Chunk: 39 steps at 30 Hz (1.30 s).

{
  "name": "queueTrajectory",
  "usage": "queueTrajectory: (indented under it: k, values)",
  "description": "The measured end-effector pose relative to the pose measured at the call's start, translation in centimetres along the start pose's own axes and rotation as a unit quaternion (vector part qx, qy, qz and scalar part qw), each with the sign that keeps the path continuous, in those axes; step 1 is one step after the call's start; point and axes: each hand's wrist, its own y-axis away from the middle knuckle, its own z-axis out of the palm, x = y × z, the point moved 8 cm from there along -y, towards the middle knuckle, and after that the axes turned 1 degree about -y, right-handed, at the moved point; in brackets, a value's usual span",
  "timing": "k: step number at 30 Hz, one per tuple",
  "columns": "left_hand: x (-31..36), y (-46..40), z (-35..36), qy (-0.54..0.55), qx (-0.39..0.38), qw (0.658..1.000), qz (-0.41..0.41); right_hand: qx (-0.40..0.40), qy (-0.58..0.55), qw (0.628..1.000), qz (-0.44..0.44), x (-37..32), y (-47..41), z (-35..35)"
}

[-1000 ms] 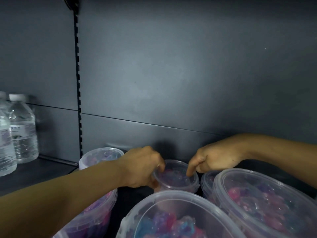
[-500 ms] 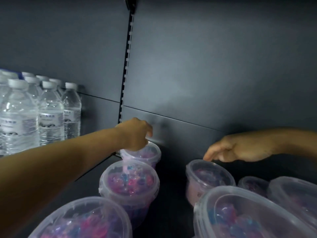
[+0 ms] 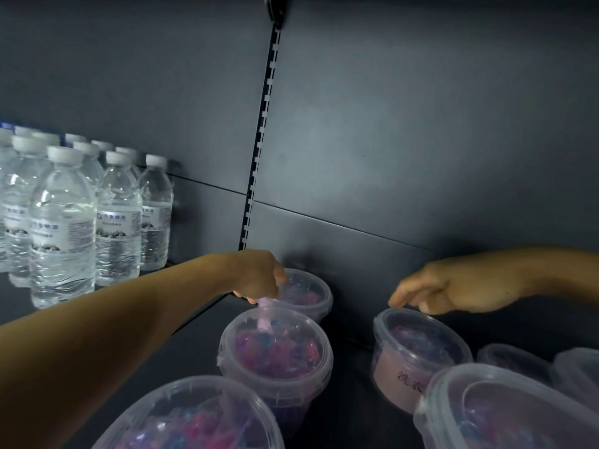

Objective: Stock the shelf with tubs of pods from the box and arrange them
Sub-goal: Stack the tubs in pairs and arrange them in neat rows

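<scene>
**Shelf partly stocked, tubs being aligned**

Several tubs of pods are already stood on the shelf (image 3: 201, 322). The rear left tub (image 3: 308, 294) is gripped at its rim by the left hand (image 3: 259, 278), fingers curled. The lid of the labelled tub (image 3: 418, 348) is touched by the loosely extended fingers of the right hand (image 3: 453, 288). Arranging is judged unfinished; the box is not seen.

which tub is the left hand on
The rearmost tub in the left column, against the back panel. The left hand grips its near rim; the right hand only hovers by another tub.
</scene>
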Motion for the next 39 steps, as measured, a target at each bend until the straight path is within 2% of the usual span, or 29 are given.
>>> queueTrajectory:
  k: [3, 9, 13, 16, 26, 33, 36, 39]
  values:
    - [1.2, -0.4, 0.6, 0.021, 0.001, 0.999, 0.026, -0.042, -0.003, 0.999, 0.015, -1.0, -0.3, 0.5]
    - [2.5, 0.2, 0.5, 0.106, -0.015, 0.994, 0.03, -0.021, 0.038, 0.999, -0.009, -3.2, -3.7, 0.9]
    - [1.5, 1.7, 0.9, 0.051, -0.063, 0.997, 0.01, -0.01, 0.078, 0.997, -0.028, -3.8, -5.3, 1.2]
    - [0.4, 2.2, 1.8, 0.052, -0.097, 0.994, 0.001, -0.004, 0.092, 0.995, -0.037, -3.7, -6.0, 1.2]
    - [-4.1, 1.8, 0.7, 0.051, -0.103, 0.992, -0.048, -0.004, 0.106, 0.994, -0.038, -3.8, -6.3, 1.0]
    - [-7.4, 2.4, -0.8, -0.012, -0.092, 0.99, -0.103, 0.002, 0.127, 0.991, -0.039, -4.0, -6.1, 0.9]
    - [-8.0, 2.3, -1.5, -0.062, -0.052, 0.991, -0.111, 0.012, 0.136, 0.99, -0.038, -3.5, -6.0, 0.9]
    - [-5.0, 1.6, -2.8, -0.08, 0.071, 0.994, -0.028, 0.015, 0.146, 0.988, -0.039, -3.4, -5.9, 1.1]
